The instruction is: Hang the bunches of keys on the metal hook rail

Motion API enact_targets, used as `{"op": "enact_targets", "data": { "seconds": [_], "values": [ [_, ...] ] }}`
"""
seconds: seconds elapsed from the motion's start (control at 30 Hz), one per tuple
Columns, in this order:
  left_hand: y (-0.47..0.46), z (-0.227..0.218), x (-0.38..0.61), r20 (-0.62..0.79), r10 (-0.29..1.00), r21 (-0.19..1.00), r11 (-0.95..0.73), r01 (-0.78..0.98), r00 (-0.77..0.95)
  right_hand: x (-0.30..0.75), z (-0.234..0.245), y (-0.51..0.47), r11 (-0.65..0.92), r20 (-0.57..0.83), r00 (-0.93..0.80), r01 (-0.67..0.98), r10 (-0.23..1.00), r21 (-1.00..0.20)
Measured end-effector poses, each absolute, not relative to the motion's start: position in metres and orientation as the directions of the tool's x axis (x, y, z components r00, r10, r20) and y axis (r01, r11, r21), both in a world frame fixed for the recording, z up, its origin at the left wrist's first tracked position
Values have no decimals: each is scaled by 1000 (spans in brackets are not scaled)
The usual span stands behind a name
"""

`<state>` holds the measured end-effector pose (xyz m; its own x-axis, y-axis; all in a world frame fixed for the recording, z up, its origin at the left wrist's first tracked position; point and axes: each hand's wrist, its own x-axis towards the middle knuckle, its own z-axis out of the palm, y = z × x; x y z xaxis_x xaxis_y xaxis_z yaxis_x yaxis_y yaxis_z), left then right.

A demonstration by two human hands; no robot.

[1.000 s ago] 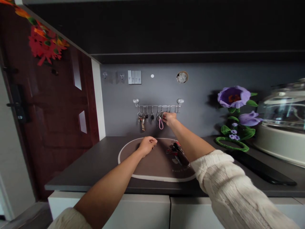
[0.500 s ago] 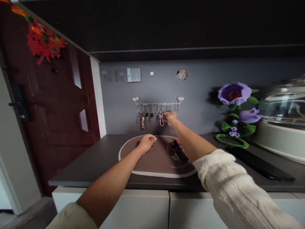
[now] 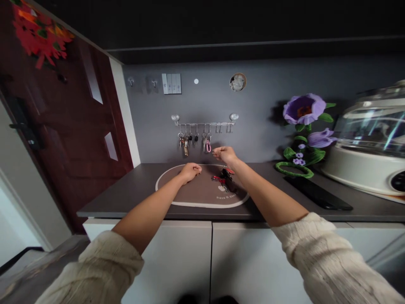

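Note:
My left hand (image 3: 190, 171) rests on the brown mat (image 3: 186, 196), its fingers curled in and nothing visible in them. My right hand (image 3: 224, 155) hovers over the mat's back edge, fingers loosely bent and apart, with nothing seen in it. Just left of its fingertips hangs a bunch of keys with a pink strap (image 3: 208, 146). The hook rail (image 3: 205, 124) on the wall carries that bunch, dark keys (image 3: 196, 138) and a bunch with a brown tag (image 3: 185, 150). More keys with red and dark pieces (image 3: 225, 179) lie on the mat below my right hand.
A black flat object (image 3: 318, 193) lies on the counter (image 3: 126, 190) at right. Behind it stand purple fabric flowers (image 3: 304, 109) and a white appliance with a clear cover (image 3: 363, 164). A dark cabinet (image 3: 221, 25) overhangs the counter. A dark red door (image 3: 79, 169) is at left.
My right hand has let go of the pink-strapped keys on the rail and drawn back to the right. My left hand stays on the mat. The view has shifted.

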<state>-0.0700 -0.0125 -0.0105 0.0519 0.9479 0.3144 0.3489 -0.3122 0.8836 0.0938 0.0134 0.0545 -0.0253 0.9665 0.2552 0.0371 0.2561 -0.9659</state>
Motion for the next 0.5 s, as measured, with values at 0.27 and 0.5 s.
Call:
{"op": "enact_targets", "data": {
  "seconds": [0.27,0.5],
  "values": [
    [-24,6,-46,332,926,845,-376,379,177,113,21,-8,446,432,-120,321,894,-835],
    [-32,-3,-36,392,876,779,-478,406,280,123,8,-14,490,488,-135,466,862,-736]
  ]
}}
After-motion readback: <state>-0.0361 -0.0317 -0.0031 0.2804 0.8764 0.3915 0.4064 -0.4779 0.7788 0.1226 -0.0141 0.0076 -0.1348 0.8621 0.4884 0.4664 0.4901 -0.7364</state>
